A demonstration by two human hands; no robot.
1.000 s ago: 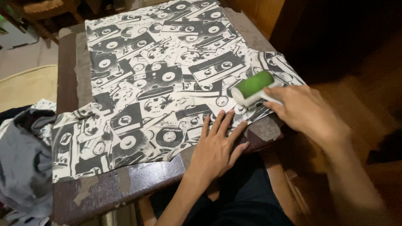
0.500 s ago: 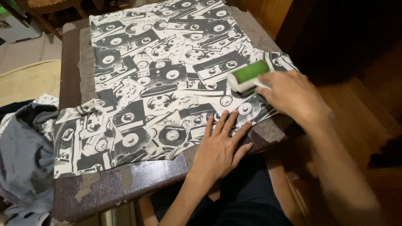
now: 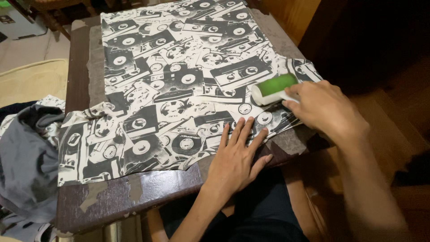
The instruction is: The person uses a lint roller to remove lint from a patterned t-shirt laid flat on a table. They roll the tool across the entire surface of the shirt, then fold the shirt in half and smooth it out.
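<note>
Lint roller on the patterned cloth, my left hand pinning the near edge.

From the left: grey clothes [image 3: 24, 166] heaped off the dark wooden table [image 3: 134, 197]. The black-and-cream printed cloth [image 3: 179, 80] covers most of it, a bare strip showing along the near edge. My left hand [image 3: 237, 157] lies flat, fingers spread. My right hand [image 3: 324, 110] is closed round the handle of the green lint roller [image 3: 274, 88], which rests near the cloth's right edge.
</note>
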